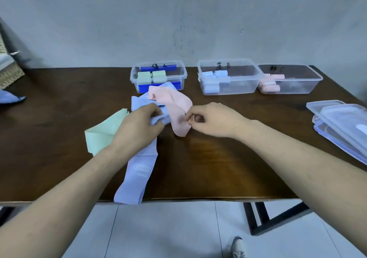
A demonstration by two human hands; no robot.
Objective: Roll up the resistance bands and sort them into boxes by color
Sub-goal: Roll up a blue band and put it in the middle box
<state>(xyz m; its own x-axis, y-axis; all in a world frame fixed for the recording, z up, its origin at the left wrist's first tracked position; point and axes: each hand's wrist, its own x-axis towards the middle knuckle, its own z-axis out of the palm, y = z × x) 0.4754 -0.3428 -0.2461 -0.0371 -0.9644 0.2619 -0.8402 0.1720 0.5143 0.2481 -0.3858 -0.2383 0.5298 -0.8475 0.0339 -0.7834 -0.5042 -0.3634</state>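
Note:
A loose blue band (137, 174) runs from mid-table down over the front edge. My left hand (139, 126) grips its bunched upper part. A pink band (176, 106) lies crumpled just right of it, and my right hand (208, 118) pinches its edge between thumb and fingers. A green band (103, 132) lies flat under my left wrist. At the back stand three clear boxes: the left box (184, 74) holds green rolls, the middle box (256, 78) blue rolls, the right box (315, 80) pink rolls.
Stacked clear lids (341, 122) lie at the table's right edge. A blue cloth (10, 97) and a woven basket (10, 74) sit at the far left. The dark wooden table (228, 158) ends near me, with tiled floor below.

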